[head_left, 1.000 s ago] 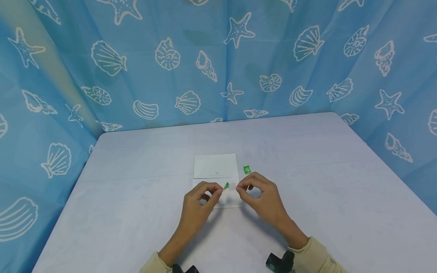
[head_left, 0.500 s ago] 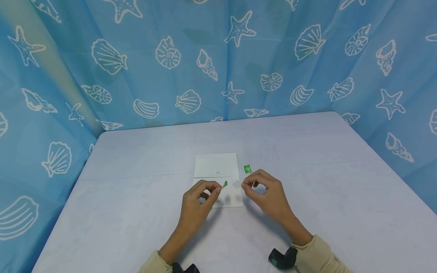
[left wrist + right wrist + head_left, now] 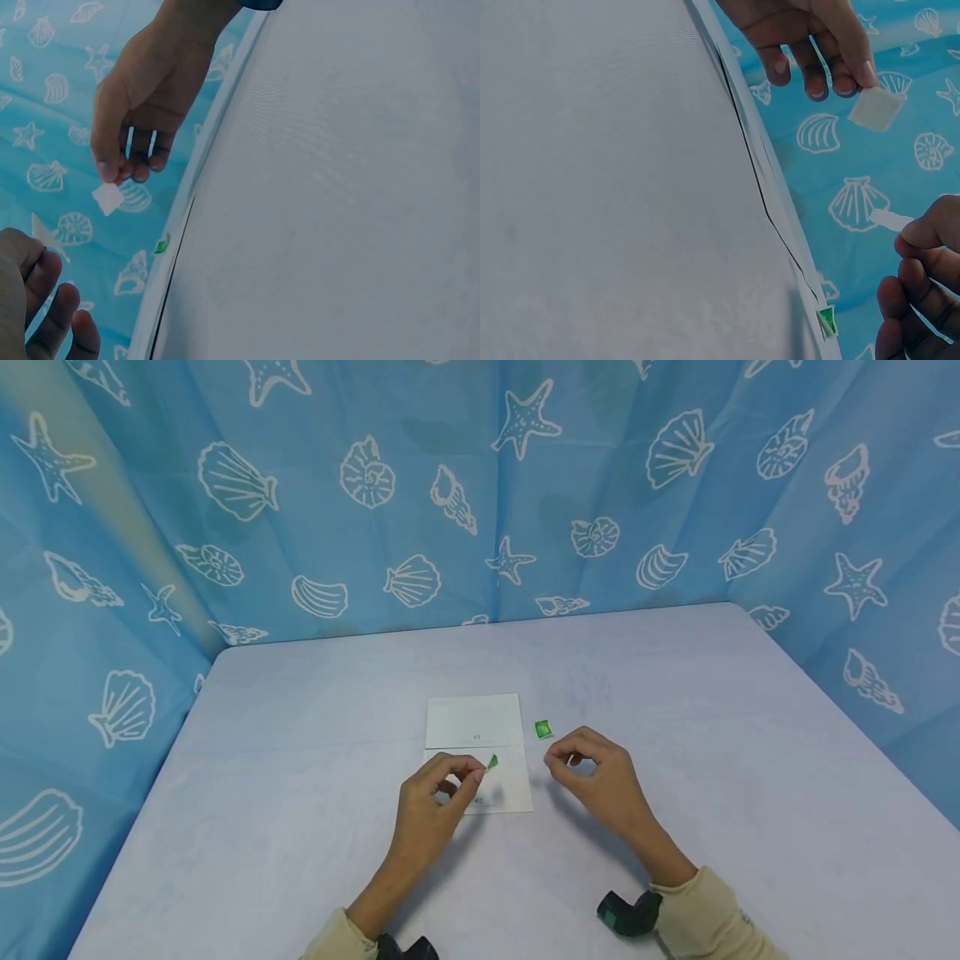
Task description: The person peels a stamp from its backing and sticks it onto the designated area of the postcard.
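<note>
- Head view: left hand point(image 3: 431, 800) pinches a small green piece point(image 3: 492, 762) between thumb and finger.
- Right hand point(image 3: 606, 783) pinches a white slip point(image 3: 891, 219), plainer in the wrist views.
- From the left fingertips the green piece points away and rightward, a narrow slanted sliver over the near half of the creased card point(image 3: 495, 718); the right hand is farther from it, past the card's right edge.
- Just beyond the right fingertips, a green square point(image 3: 543, 729) lies on the table point(image 3: 337, 760).
</note>
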Motion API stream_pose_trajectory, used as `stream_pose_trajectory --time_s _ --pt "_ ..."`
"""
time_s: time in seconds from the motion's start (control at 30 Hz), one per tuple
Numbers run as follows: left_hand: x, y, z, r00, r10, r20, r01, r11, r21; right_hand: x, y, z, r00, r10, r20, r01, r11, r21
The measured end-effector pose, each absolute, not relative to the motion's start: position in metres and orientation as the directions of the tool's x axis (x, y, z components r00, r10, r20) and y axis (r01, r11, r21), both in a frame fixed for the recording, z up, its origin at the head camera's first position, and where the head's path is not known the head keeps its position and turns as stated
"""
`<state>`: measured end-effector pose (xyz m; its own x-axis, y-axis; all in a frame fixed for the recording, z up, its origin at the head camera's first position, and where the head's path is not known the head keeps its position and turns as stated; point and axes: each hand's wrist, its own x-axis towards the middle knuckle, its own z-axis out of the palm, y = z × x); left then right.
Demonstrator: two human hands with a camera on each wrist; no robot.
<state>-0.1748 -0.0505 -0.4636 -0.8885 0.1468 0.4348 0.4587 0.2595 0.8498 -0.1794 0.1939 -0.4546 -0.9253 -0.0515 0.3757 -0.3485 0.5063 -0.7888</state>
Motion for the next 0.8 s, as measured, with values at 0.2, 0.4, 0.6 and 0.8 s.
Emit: stream_pose_trajectory --time_s 0.2,0.4,0.6,0.8 --pt "-0.174 -0.051 -0.462 -0.894 0.147 0.422 0.447 0.272 0.852 -0.181 0.198 -0.455 -0.943 -0.057 0.327 -0.306 0.529 -0.791" --pt "-0.174 -0.051 -0.463 -0.891 0.146 0.429 0.453 0.261 0.852 -0.183 0.202 -0.457 -0.948 -0.071 0.31 -0.297 0.55 -0.781" --pt "-0.174 -0.05 -0.462 -0.89 0.148 0.431 0.456 0.261 0.851 -0.183 0.204 -0.458 -0.956 -0.084 0.281 -0.274 0.596 -0.755" --pt "-0.173 -0.051 -0.46 -0.894 0.149 0.422 0.448 0.275 0.851 -0.184 0.206 -0.461 -0.958 -0.079 0.275 -0.261 0.635 -0.727"
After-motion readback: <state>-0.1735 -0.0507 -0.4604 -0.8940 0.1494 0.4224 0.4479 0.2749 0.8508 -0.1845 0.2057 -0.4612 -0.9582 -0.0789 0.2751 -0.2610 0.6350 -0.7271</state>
